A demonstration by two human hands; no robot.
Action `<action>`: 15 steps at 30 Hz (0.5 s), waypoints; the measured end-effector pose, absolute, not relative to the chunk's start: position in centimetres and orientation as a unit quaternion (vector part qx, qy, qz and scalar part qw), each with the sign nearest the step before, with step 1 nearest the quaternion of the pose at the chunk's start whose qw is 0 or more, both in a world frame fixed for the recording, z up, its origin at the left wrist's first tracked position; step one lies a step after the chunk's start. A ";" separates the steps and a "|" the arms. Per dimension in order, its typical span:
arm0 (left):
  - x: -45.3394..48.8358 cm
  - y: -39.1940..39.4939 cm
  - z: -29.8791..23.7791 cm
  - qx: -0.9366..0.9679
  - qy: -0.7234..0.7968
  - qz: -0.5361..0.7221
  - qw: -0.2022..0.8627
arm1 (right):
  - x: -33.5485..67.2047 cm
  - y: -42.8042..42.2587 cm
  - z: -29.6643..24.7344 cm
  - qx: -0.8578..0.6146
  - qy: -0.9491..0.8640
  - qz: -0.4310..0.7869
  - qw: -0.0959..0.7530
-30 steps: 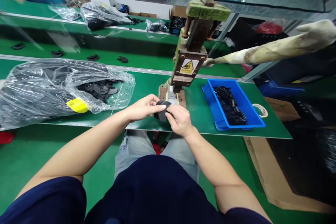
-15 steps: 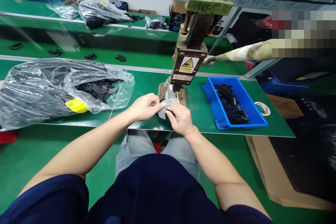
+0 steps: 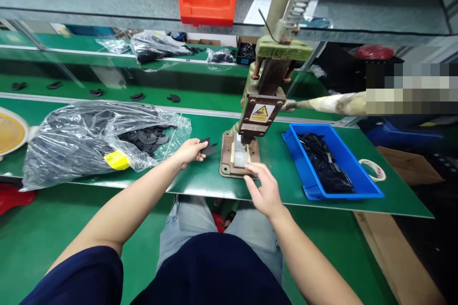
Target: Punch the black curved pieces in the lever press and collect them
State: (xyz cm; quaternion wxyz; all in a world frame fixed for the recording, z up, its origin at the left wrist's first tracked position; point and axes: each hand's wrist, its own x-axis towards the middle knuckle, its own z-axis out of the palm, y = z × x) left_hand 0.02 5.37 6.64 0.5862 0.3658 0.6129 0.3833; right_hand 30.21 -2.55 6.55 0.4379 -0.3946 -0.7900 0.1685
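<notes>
Between the thumb and fingers of my left hand (image 3: 193, 151) is a flat black plastic piece (image 3: 208, 147) with a thin prong, held just above the green bench left of the hand press (image 3: 258, 113). My right hand (image 3: 264, 189) holds nothing; its fingers are apart, with the fingertips at the front right edge of the press base (image 3: 226, 155). A pale block (image 3: 241, 158) sits on that base under the ram. To the left, a clear plastic bag (image 3: 77, 145) with a yellow label is full of dark curved pieces (image 3: 146, 139).
A blue bin (image 3: 361, 189) of black parts stands right of the press, beside a tape roll (image 3: 372, 170). The press lever (image 3: 329, 103) sticks out rightward. Several dark pieces (image 3: 137, 97) lie spaced along the strip behind. An orange bin (image 3: 208, 15) sits on the shelf above.
My hands have separated: the left moved left with the piece, while the right let go and opened near the press base. The view has tilted up, showing more of the shelf.
</notes>
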 end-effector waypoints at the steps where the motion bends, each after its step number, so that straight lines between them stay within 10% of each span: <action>1: -0.1 7.1 6.4 0.335 0.629 0.383 0.588 | 30.8 -3.0 6.6 -0.401 -0.786 0.166 0.439; 9: 0.9 20.3 8.2 0.311 0.609 0.476 0.553 | 36.1 -4.3 7.6 -0.451 -0.775 0.129 0.423; 15: 1.0 15.9 5.1 0.372 0.624 0.451 0.519 | 47.8 0.8 8.9 -0.648 -0.698 0.033 0.301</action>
